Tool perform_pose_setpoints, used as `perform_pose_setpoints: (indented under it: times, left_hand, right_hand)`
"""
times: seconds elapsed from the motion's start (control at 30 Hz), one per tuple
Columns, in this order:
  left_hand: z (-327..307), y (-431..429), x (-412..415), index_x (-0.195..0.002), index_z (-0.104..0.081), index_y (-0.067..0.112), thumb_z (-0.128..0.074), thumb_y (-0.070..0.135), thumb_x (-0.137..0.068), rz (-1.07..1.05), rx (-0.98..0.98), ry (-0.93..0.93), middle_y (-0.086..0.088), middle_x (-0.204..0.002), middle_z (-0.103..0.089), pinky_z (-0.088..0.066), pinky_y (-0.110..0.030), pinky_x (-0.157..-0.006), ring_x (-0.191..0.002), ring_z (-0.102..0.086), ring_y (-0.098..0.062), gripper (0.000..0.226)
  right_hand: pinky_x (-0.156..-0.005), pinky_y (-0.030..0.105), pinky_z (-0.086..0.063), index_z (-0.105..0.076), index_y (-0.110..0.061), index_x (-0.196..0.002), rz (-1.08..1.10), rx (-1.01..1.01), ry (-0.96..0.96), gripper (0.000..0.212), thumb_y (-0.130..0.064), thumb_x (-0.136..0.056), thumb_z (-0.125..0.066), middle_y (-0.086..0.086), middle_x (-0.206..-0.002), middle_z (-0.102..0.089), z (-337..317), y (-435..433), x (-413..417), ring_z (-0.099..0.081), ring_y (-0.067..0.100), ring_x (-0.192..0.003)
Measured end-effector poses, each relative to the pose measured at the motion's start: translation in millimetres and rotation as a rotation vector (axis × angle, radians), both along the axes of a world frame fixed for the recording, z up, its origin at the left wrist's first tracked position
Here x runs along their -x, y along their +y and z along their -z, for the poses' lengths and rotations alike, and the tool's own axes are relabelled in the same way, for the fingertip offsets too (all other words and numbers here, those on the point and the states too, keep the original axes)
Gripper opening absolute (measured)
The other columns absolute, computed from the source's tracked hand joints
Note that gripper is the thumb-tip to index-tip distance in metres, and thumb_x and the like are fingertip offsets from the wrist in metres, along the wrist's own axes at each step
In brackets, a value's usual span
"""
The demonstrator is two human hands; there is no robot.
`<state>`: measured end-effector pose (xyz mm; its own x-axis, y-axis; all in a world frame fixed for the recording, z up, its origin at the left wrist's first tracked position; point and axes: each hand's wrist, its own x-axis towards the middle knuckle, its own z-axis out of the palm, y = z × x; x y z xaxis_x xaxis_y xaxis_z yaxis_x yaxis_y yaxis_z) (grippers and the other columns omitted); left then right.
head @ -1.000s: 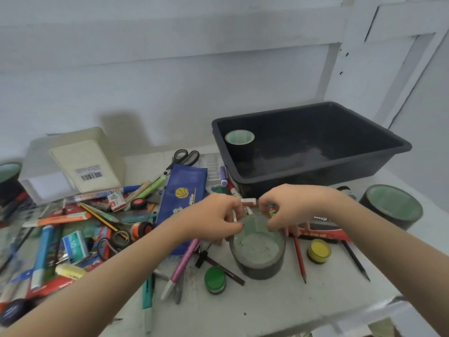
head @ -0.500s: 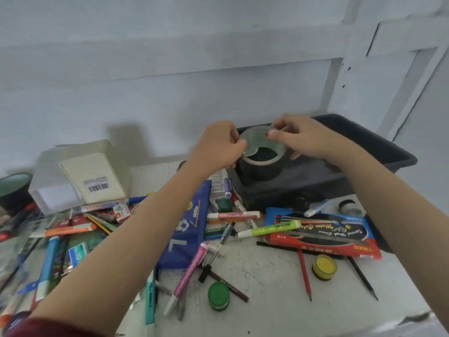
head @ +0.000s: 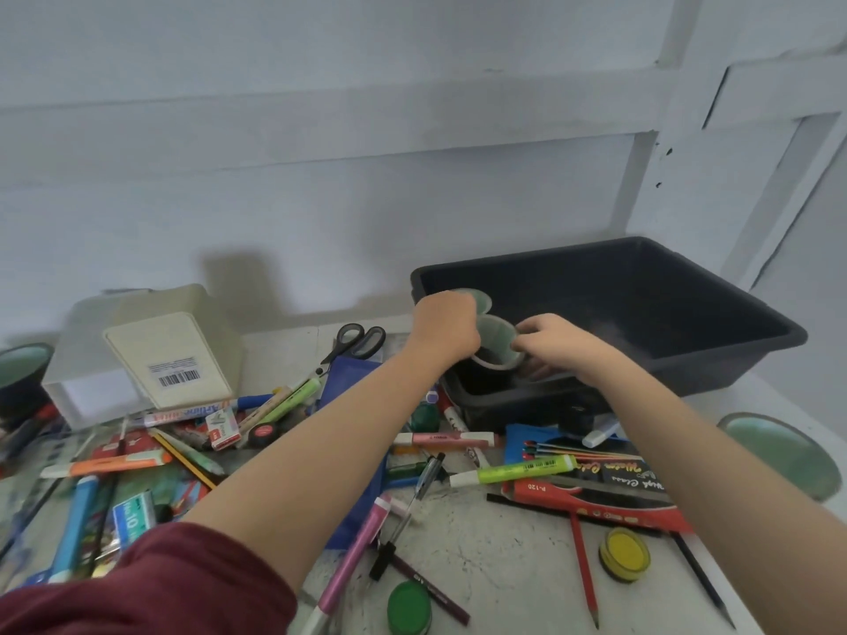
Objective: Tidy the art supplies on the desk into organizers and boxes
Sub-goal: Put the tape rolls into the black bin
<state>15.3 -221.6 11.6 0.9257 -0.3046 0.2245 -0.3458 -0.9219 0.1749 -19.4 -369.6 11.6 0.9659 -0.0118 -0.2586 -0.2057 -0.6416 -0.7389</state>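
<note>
I see the desk (head: 504, 566) carrying a black bin (head: 756, 309) toward its far right corner. In the bin's near-left corner the left hand (head: 447, 330) and right hand (head: 557, 343) both grip one tape roll (head: 497, 341), fingers curled round its rim from either side. A second roll (head: 482, 299) stands just behind it by the bin's left wall, partly hidden by the left hand.

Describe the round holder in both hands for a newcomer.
Start at the black bin, back right of the desk. Over its near-left corner, left hand and right hand grip a dark round holder, pale green inside. Unlike the similar holder behind it, this one is held between both hands.
</note>
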Motion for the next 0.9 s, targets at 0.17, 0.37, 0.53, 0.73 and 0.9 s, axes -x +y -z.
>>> perform_pose_setpoints:
  times: [0.17,0.37,0.53,0.73,0.9]
  left_hand:
    - [4.6,-2.5,-3.5,-0.097,-0.064,0.007,-0.061,0.018,-0.087,-0.035,-0.076,-0.003,0.002,-0.065,-0.041,-0.037,-0.023,-0.064,-0.066,-0.046,-0.012,0.015]
    - [1.4,-6.8,-4.3,-0.106,-0.062,0.005,-0.063,0.019,-0.088,-0.05,-0.089,0.042,-0.006,-0.09,-0.059,-0.045,-0.026,-0.077,-0.083,-0.057,-0.018,0.023]
    - [0.1,-8.4,1.1,-0.101,-0.061,0.007,-0.061,0.02,-0.087,-0.015,-0.156,0.025,-0.005,-0.081,-0.055,-0.041,-0.026,-0.068,-0.073,-0.049,-0.016,0.019]
    - [2.2,-6.1,-1.1,-0.066,-0.042,0.017,-0.059,0.042,-0.087,0.027,-0.188,0.051,0.004,-0.062,-0.042,-0.038,-0.026,-0.062,-0.061,-0.044,-0.011,0.036]
    - [0.5,-4.0,-3.2,-0.067,-0.042,0.02,-0.065,0.056,-0.077,0.077,-0.234,0.097,0.006,-0.064,-0.045,-0.044,-0.026,-0.071,-0.063,-0.046,-0.009,0.044]
  right_hand:
    - [-0.075,0.032,-0.057,-0.041,-0.012,-0.138,-0.028,0.016,0.006,0.045,-0.012,-0.094,-0.051,0.011,-0.116,-0.059,3.7,1.4,-2.2,-0.065,0.021,-0.09]
    - [-0.077,0.027,-0.054,-0.034,-0.013,-0.143,-0.072,0.002,0.006,0.055,-0.008,-0.091,-0.053,0.008,-0.125,-0.053,6.4,-0.4,-0.5,-0.06,0.017,-0.097]
    - [-0.081,0.029,-0.053,-0.033,-0.013,-0.144,-0.076,-0.01,0.01,0.057,-0.011,-0.091,-0.054,0.009,-0.132,-0.05,6.4,-2.0,-2.6,-0.058,0.019,-0.103]
    - [-0.071,0.023,-0.052,-0.035,-0.016,-0.142,-0.083,-0.009,0.024,0.054,-0.011,-0.091,-0.053,0.008,-0.13,-0.05,7.6,-2.2,-3.2,-0.059,0.018,-0.1]
    - [-0.066,0.019,-0.048,-0.034,-0.016,-0.143,-0.106,0.015,0.009,0.055,-0.009,-0.092,-0.052,0.008,-0.136,-0.047,6.3,-1.7,-1.9,-0.055,0.015,-0.099]
